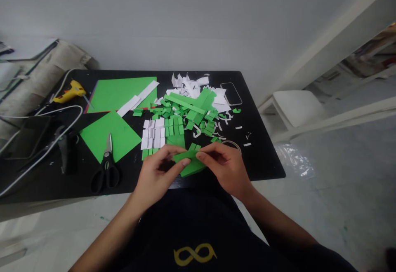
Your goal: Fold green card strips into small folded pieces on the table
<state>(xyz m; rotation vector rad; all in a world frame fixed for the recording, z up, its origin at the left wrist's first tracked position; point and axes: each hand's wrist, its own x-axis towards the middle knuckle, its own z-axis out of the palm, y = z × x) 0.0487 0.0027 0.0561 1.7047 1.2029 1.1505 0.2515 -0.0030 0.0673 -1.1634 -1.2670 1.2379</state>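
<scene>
Near the table's front edge I hold a piece of green paper (pixel 192 165) between both hands. My left hand (pixel 159 169) pinches its left side between thumb and fingers. On the upper right part, my right hand (pixel 224 165) closes with thumb and fingertips. Just beyond the hands lie folded white paper pieces (pixel 153 134) in rows, with folded green paper pieces (pixel 174 126) beside them. Behind these is a heap of green strips (pixel 188 105) and white paper scraps (pixel 188 84). My fingers hide part of the held paper's edges.
Black-handled scissors (pixel 107 169) rest partly on a green square sheet (pixel 111 134) at left. Farther back are stacked coloured sheets (pixel 120 90), a yellow glue gun (pixel 71 92) and white cables (pixel 71 130). A phone-shaped outline (pixel 232 94) lies at back right; a white stool (pixel 295 103) stands beyond.
</scene>
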